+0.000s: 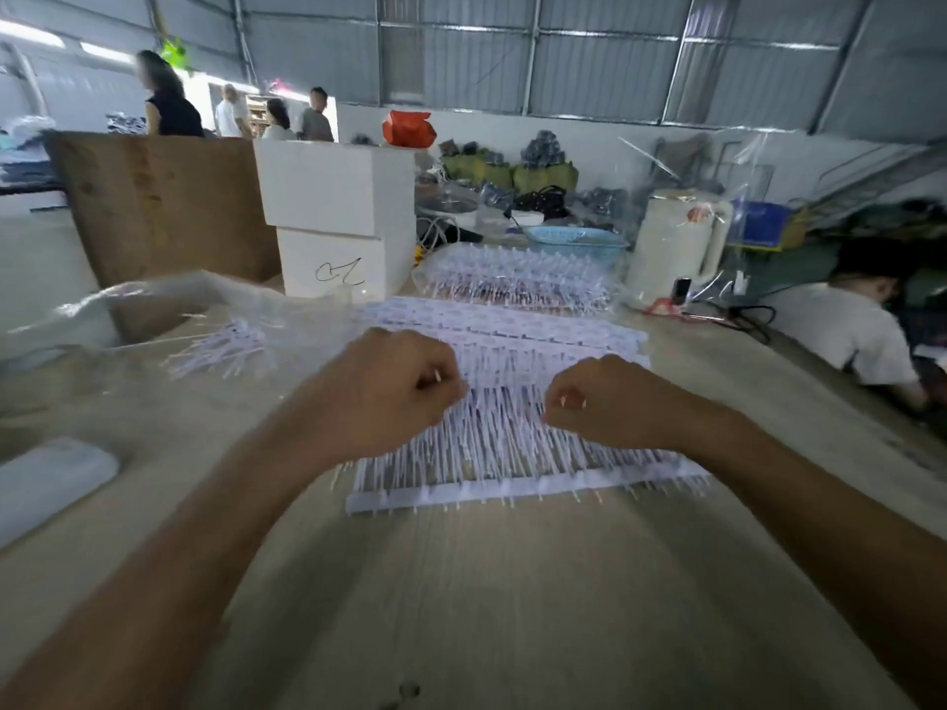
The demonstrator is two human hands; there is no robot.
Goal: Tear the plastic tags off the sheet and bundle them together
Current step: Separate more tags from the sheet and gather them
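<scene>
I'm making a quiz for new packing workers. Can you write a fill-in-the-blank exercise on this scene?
1. Both hands, left hand and right hand, grip the ____ of tags on the table.
2. Loose tags lie to the ____ of the sheet.
3. The two stacked boxes behind are ____ in colour.
4. The basket is ____ in colour.

Missing words: sheet; left; white; blue

The sheet of white plastic tags (512, 453) lies flat on the table, tags side by side like a comb (blurry), with loose torn-off tags (220, 348) piled to its left.
</scene>
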